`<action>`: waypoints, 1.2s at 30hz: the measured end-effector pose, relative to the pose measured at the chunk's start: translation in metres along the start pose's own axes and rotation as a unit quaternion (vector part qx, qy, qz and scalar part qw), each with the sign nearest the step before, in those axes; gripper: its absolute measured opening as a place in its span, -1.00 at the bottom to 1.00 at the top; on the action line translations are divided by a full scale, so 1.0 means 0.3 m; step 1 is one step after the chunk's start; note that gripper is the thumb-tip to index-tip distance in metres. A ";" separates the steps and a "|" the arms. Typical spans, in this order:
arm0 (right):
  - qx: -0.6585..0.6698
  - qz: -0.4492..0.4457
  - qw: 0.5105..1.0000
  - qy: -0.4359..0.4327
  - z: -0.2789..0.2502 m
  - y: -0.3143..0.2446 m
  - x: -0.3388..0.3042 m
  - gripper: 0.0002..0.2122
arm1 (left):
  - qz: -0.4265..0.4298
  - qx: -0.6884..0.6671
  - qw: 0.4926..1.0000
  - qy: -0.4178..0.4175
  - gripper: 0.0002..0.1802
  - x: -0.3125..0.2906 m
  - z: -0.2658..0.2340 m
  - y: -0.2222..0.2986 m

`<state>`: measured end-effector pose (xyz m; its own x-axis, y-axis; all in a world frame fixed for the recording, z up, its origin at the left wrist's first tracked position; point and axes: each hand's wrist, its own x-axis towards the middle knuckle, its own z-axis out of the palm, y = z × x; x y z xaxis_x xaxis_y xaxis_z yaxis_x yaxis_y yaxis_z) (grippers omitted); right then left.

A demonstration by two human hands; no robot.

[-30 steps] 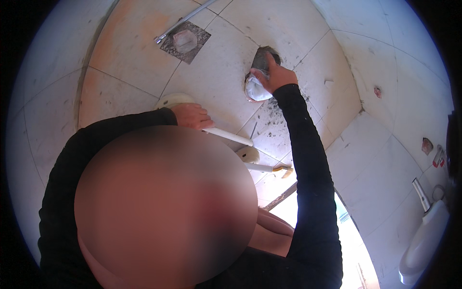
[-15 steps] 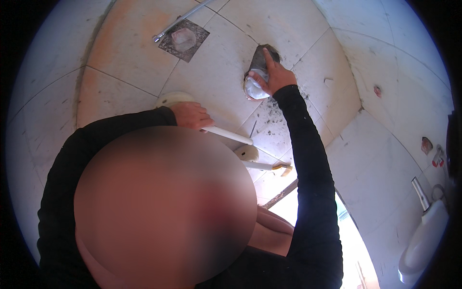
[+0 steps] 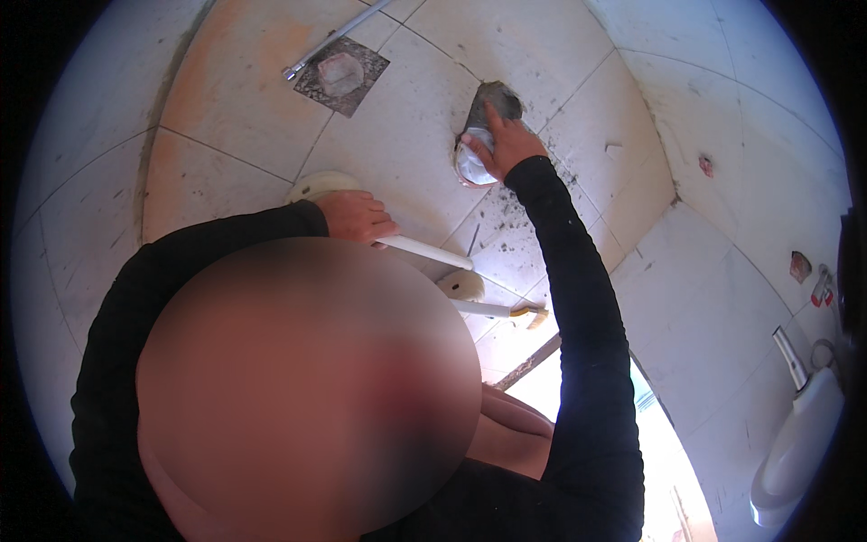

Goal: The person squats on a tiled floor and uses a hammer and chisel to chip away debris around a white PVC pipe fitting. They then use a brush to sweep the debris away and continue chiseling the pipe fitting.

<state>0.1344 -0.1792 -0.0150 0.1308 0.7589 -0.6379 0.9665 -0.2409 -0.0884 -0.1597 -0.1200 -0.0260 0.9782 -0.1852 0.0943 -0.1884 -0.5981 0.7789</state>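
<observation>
Your right hand (image 3: 506, 144) presses a pale wad (image 3: 471, 165) into the rim of a rough hole (image 3: 495, 99) in the tiled floor (image 3: 397, 135); the wad sits at the hole's near edge, partly under your palm. The fingers lie close together, curled over the wad, the forefinger stretched toward the dark opening. Grit and dark crumbs (image 3: 551, 190) are scattered on the tiles just beside your wrist.

Your left hand (image 3: 357, 217) is closed around a white pipe (image 3: 424, 253), fingers wrapped tight, thumb hidden. A round white disc (image 3: 321, 183) lies just behind that hand, and a second, smaller disc (image 3: 462, 285) sits near the pipe's far end, by another short white tube (image 3: 488, 309).

Farther off, a square grey drain cover (image 3: 341, 77) is set in the floor, a metal hose (image 3: 334, 41) touching its corner. A white basin (image 3: 799, 447) shows at the right edge.
</observation>
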 end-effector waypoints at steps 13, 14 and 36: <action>-0.019 0.033 0.998 0.057 0.012 -0.005 -0.017 -0.37 | -0.005 -0.005 1.000 -0.002 -0.67 0.001 -0.002 0.000; -0.019 0.048 0.997 0.051 0.010 0.003 -0.020 -0.40 | -0.008 -0.006 1.000 -0.012 -0.67 0.002 -0.003 0.000; 0.085 -0.082 0.985 0.123 0.018 0.078 0.000 -0.30 | 0.006 -0.001 1.000 0.007 -0.68 0.001 -0.001 -0.004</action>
<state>0.1558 -0.1882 -0.0212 0.0463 0.9143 -0.4024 0.9306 -0.1859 -0.3152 -0.1590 -0.1191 -0.0268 0.9768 -0.1818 0.1128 -0.2005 -0.5943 0.7789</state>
